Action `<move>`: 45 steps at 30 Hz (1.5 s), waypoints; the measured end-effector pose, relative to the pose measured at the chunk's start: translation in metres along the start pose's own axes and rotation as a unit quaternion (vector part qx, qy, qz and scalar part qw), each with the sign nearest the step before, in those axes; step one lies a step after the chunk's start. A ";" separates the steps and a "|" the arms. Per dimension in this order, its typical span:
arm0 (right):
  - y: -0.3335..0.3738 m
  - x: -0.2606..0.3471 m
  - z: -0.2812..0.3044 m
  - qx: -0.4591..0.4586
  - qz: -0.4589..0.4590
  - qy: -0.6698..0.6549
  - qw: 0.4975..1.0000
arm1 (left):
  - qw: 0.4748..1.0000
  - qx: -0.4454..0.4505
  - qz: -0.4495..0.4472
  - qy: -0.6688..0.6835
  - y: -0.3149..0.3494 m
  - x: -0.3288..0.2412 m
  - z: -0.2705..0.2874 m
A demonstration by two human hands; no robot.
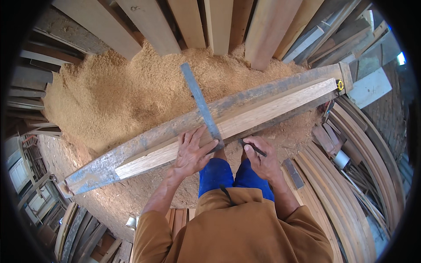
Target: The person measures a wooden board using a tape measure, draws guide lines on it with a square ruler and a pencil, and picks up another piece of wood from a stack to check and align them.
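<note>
A pale squared timber (280, 105) lies slantwise along a worn bench plank (153, 133). Across the timber rests a metal square (200, 101), its long blue-grey blade reaching past the far edge over the sawdust. My left hand (191, 151) steadies it: the thumb presses on the square's near end, while the fingers spread over the timber. Just right of the square, my right hand (262, 158) pinches a short dark pencil-like stick (256, 149), held apart from the timber near its front edge. A yellow-and-black tape measure (339, 84) sits at the timber's right end.
Beyond the bench rises a large sawdust heap (105, 92), with several boards (219, 26) leaning over it. Curved planks (333, 193) are stacked at my right, with a dark block (293, 173) on the nearer ones. More scrap wood (81, 232) stands at the lower left.
</note>
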State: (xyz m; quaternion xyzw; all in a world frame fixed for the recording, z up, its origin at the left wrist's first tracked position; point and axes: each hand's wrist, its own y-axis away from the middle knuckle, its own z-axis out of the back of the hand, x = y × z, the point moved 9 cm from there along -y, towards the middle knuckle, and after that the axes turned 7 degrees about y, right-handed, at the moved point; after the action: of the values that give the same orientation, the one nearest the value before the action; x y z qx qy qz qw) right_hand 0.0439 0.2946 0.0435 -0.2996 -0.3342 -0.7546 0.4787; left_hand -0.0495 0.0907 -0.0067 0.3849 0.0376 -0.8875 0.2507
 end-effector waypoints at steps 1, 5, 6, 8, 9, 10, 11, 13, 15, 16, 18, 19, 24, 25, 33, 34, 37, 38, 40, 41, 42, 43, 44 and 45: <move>0.000 0.001 0.001 -0.002 -0.001 0.000 1.000 | 1.000 -0.002 -0.008 0.003 -0.003 -0.002 -0.001; -0.001 0.001 0.004 -0.017 -0.017 -0.005 1.000 | 1.000 0.001 -0.009 0.011 -0.018 -0.010 -0.009; -0.002 0.001 0.006 -0.030 -0.013 -0.012 0.999 | 1.000 0.001 -0.012 0.013 -0.023 -0.012 -0.011; -0.004 0.003 0.009 -0.043 -0.010 -0.019 0.999 | 1.000 0.001 -0.017 0.016 -0.027 -0.014 -0.012; -0.005 0.005 0.011 -0.052 -0.014 -0.023 0.998 | 1.000 -0.003 -0.014 0.007 -0.027 -0.014 -0.012; -0.006 0.005 0.013 -0.061 -0.016 -0.027 0.998 | 1.000 -0.006 -0.012 -0.002 -0.027 -0.014 -0.012; -0.007 0.002 0.013 -0.061 -0.017 -0.028 0.998 | 1.000 -0.005 -0.011 -0.002 -0.028 -0.014 -0.013; -0.008 0.003 0.018 -0.089 0.012 -0.024 0.996 | 1.000 -0.010 -0.001 0.003 -0.029 -0.014 -0.013; -0.010 0.006 0.020 -0.087 0.010 -0.019 0.996 | 1.000 -0.009 0.000 -0.006 -0.031 -0.015 -0.014; -0.011 0.007 0.020 -0.085 0.008 -0.014 0.996 | 1.000 -0.008 0.002 -0.015 -0.031 -0.015 -0.014; -0.012 0.008 0.020 -0.085 0.008 -0.013 0.996 | 1.000 -0.007 0.002 -0.020 -0.032 -0.015 -0.014; -0.013 0.008 0.020 -0.084 0.008 -0.010 0.996 | 1.000 -0.006 0.002 -0.024 -0.032 -0.015 -0.015; -0.015 0.007 0.019 -0.083 0.011 -0.017 0.996 | 1.000 -0.003 0.005 -0.028 -0.033 -0.016 -0.016; -0.015 0.007 0.019 -0.087 0.015 -0.017 0.996 | 1.000 -0.003 0.005 -0.026 -0.033 -0.016 -0.016; -0.017 0.008 0.017 -0.075 0.013 -0.015 0.997 | 0.999 -0.016 -0.006 -0.029 -0.034 -0.019 -0.012; -0.017 0.009 0.017 -0.075 0.013 -0.014 0.997 | 0.999 -0.018 -0.005 -0.032 -0.034 -0.019 -0.011; -0.017 0.008 0.017 -0.075 0.012 -0.018 0.997 | 0.999 -0.016 -0.006 -0.042 -0.034 -0.019 -0.012; -0.017 0.008 0.017 -0.075 0.012 -0.018 0.997 | 0.999 -0.016 -0.006 -0.042 -0.034 -0.019 -0.012; -0.018 0.007 0.015 -0.064 0.000 -0.014 0.998 | 0.999 -0.019 -0.007 -0.047 -0.035 -0.020 -0.011; -0.018 0.007 0.015 -0.064 0.001 -0.014 0.998 | 0.999 -0.019 -0.007 -0.047 -0.035 -0.020 -0.012; -0.018 0.007 0.015 -0.059 0.002 -0.006 0.998 | 0.999 -0.024 -0.008 -0.047 -0.034 -0.020 -0.012; -0.019 0.007 0.013 -0.053 0.003 0.003 0.999 | 0.998 -0.029 -0.009 -0.047 -0.034 -0.020 -0.012; -0.019 0.006 0.012 -0.053 0.004 0.002 0.999 | 0.998 -0.029 -0.009 -0.047 -0.034 -0.020 -0.013; -0.020 0.007 0.011 -0.065 0.020 -0.002 0.998 | 0.998 -0.033 -0.010 -0.043 -0.034 -0.020 -0.013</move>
State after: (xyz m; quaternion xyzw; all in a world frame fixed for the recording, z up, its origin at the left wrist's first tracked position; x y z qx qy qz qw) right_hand 0.0243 0.3054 0.0514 -0.3384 -0.2790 -0.7644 0.4727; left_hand -0.0456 0.1325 -0.0057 0.3370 0.0600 -0.9042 0.2554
